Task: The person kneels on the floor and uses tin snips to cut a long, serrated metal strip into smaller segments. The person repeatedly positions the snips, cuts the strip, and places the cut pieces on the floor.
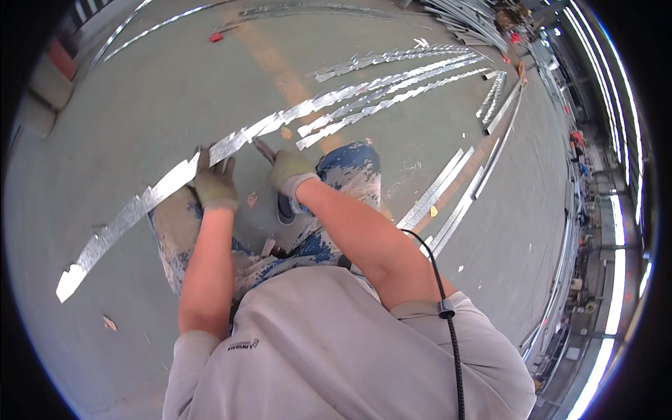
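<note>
Steadying, it seems, the long silvery metal strip (175, 180) clamped in your left green-gloved hand (215, 187), align carefully the slim dark tool (264, 150) gripped ahead of your right green-gloved hand (290, 169).

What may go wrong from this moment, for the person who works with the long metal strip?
The metal strip has a jagged edge, so it might cut the gloved left hand on it.
The tool in the right hand is close to that edge and might slip.
Other strips lie on the floor; someone might trip on them.
</note>
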A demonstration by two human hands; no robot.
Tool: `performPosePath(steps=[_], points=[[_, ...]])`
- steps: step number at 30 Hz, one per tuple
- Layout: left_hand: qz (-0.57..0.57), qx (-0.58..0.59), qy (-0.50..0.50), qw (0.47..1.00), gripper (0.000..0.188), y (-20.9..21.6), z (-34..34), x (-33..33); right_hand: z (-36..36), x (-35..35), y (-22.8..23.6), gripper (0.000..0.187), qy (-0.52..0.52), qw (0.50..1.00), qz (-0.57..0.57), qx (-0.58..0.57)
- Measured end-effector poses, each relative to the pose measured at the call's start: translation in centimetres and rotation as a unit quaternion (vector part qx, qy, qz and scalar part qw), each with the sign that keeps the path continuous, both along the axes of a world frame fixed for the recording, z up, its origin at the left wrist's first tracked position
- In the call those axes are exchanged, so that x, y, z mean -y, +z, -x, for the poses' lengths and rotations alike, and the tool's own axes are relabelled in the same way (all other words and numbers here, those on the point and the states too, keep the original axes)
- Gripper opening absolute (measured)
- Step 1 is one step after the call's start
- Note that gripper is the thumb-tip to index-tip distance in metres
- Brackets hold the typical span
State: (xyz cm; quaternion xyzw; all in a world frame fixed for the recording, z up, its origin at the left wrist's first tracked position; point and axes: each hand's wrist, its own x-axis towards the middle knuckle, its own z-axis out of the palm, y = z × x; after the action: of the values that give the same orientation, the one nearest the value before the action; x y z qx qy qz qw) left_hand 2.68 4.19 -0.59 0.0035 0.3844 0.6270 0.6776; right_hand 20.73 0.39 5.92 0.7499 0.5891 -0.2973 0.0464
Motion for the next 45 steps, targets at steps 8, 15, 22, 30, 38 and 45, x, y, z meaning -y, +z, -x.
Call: performPosePath(steps=[8, 15, 22, 30, 38, 45], points=[[-0.001, 0.066, 0.032, 0.997, 0.033, 4.7, 1.4, 0.9, -1.1, 1.0, 0.5, 0.034, -0.086, 0.994, -0.029, -0.066], [-0.191, -0.056, -0.144, 0.969, 0.035, 8.6, 2.1, -1.7, -2.8, 0.0, 2.2, 0.035, -0.148, 0.977, -0.110, -0.110], [-0.178, -0.077, -0.240, 0.951, 0.040, 7.1, 0.8, -6.2, -5.2, -3.5, 2.5, 0.035, -0.173, 0.973, -0.121, -0.098], [-0.064, -0.041, -0.218, 0.973, 0.058, 3.9, 0.3, -6.0, -5.5, -4.8, -2.7, 0.042, -0.128, 0.990, 0.014, -0.060], [-0.022, -0.006, -0.153, 0.988, 0.060, 2.7, -0.3, -4.4, -4.3, 1.2, -0.8, 0.031, -0.205, 0.878, 0.129, -0.413], [-0.005, -0.020, -0.148, 0.989, 0.058, 3.8, -0.7, -3.7, -1.6, 1.4, -1.0, 0.040, -0.177, 0.849, 0.129, -0.481]])
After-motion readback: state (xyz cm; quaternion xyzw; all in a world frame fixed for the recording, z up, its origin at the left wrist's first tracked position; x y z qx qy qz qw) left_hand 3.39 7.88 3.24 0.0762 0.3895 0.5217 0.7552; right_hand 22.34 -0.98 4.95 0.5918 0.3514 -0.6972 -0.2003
